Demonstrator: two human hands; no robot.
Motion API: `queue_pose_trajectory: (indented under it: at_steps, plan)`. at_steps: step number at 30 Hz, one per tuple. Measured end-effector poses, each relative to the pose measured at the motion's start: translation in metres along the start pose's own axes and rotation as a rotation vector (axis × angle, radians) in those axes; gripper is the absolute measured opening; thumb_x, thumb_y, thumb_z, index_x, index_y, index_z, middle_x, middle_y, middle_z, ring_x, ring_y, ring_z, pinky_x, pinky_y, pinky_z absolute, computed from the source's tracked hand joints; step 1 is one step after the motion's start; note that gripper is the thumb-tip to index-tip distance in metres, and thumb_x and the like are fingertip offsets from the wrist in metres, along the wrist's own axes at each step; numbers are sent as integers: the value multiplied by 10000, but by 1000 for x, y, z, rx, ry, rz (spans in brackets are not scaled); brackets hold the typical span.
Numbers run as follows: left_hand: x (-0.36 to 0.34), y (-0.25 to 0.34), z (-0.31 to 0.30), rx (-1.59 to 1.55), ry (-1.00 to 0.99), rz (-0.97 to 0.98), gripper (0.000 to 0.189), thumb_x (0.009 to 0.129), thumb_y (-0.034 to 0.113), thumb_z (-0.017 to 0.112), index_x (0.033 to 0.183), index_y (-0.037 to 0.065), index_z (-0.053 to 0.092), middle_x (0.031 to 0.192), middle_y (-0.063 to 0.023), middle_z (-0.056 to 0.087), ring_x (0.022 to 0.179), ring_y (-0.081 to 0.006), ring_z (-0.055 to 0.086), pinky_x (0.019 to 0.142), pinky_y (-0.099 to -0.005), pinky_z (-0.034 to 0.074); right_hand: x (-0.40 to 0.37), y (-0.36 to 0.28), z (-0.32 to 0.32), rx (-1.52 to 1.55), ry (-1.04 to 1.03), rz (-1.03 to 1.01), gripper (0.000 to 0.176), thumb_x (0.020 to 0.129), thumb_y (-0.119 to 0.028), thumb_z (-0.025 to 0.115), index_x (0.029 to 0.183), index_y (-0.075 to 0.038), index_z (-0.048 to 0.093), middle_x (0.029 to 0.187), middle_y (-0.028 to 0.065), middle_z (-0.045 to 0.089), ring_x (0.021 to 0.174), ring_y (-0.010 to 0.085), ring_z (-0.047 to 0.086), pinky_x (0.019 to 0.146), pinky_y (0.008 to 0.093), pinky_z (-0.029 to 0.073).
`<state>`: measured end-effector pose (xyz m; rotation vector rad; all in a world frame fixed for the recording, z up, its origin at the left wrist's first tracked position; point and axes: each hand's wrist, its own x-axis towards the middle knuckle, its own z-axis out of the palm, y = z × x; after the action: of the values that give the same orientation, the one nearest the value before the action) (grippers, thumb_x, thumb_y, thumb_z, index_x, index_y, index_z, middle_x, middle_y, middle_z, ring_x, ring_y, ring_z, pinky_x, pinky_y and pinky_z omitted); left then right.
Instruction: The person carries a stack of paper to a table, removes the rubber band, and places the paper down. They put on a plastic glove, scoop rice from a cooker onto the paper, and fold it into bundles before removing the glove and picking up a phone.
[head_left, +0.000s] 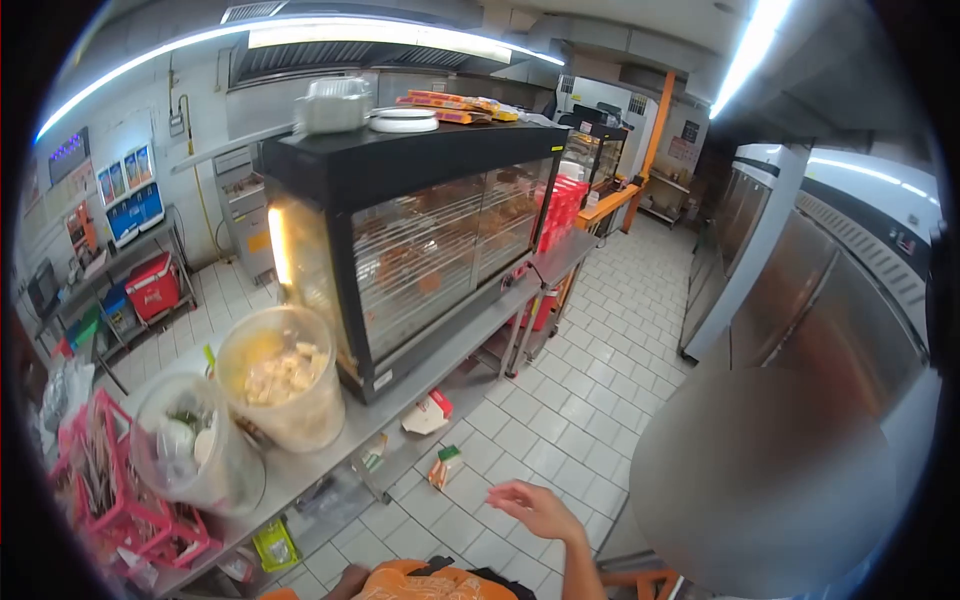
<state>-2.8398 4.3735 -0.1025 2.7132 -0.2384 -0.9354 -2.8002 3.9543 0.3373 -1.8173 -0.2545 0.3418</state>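
My right hand point(527, 507) is held out over the tiled floor, fingers stretched and slightly bent, with nothing in it. At the bottom edge, beside my orange shirt point(430, 582), a small dark part of what looks like my left hand point(346, 582) shows; its fingers are hidden. On the steel counter to the left stand a clear tub of pale yellowish pieces point(280, 385) and a clear container with green and white contents point(190, 440). Behind them is a glass-fronted food warmer point(440, 250) with wire racks of browned food. Neither hand touches these.
Pink baskets point(120, 490) stand at the counter's left end. A small carton point(443, 465) is near the counter's foot, a red and white box point(428, 412) below the warmer. Steel refrigerator doors point(800, 290) line the right. A large blurred grey patch point(760, 480) hides the lower right.
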Motion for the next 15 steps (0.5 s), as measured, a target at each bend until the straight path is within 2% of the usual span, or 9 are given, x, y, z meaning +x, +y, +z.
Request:
queue_pose_trajectory:
  at_steps: [1,3,5,7,8,10,12,14,15]
  plan:
    - [18,10,-18,-11,1,-24,282,827,291,606,901,48,730,994,-159,714,964,-339,677,837,-441,530,5,10,-31,49,44,13,277,987,-158,587,1222,-13,587,1118,79,702,1058,154,649,905,296,508]
    - [83,71,-121,-391,280,194,248,846,264,623,943,52,708,997,-140,717,966,-324,678,836,-426,525,19,24,-100,71,149,31,269,980,-160,599,1207,-15,600,1090,79,716,1005,156,666,876,291,518]
    - [150,136,-219,-542,176,130,324,888,196,623,1164,27,625,1134,-113,679,1013,-186,656,855,-332,522,41,37,-172,39,196,28,261,977,-146,602,1200,-10,601,1074,87,720,996,163,673,868,294,521]
    - [177,196,-303,-571,309,264,295,900,199,613,1160,59,636,1050,-133,708,943,-238,678,842,-341,524,68,51,-244,40,327,-19,239,969,-114,604,1184,-12,605,1054,104,723,982,169,681,851,296,526]
    - [186,223,-333,-591,328,249,295,900,199,613,1160,59,636,1050,-133,708,943,-238,678,842,-341,524,88,56,-281,28,299,-26,239,969,-114,604,1184,-12,605,1054,104,723,982,169,681,851,296,526]
    - [190,276,-397,-871,269,393,338,880,136,654,1207,59,614,1143,-109,683,960,-205,667,862,-321,523,135,58,-355,22,336,-67,222,964,-95,603,1171,-15,608,1046,118,723,974,175,684,840,296,526]
    - [143,356,-501,-806,188,467,362,881,104,671,1233,66,597,1207,-73,656,987,-188,648,877,-332,527,191,28,-422,12,315,-104,202,947,-69,613,1141,-15,623,1033,108,728,950,174,691,824,295,529]
    - [67,431,-632,-566,349,621,336,902,134,665,1228,76,602,1183,-71,663,976,-184,644,881,-332,523,257,-34,-484,-409,252,-335,164,925,-46,625,1086,-16,641,999,99,729,931,173,692,801,299,529]
    - [46,453,-680,-465,506,661,319,894,148,680,1201,85,622,1169,-72,670,958,-182,649,852,-333,533,297,-66,-509,-485,233,-510,147,917,-43,631,1061,-18,646,991,97,724,923,171,689,790,297,528]
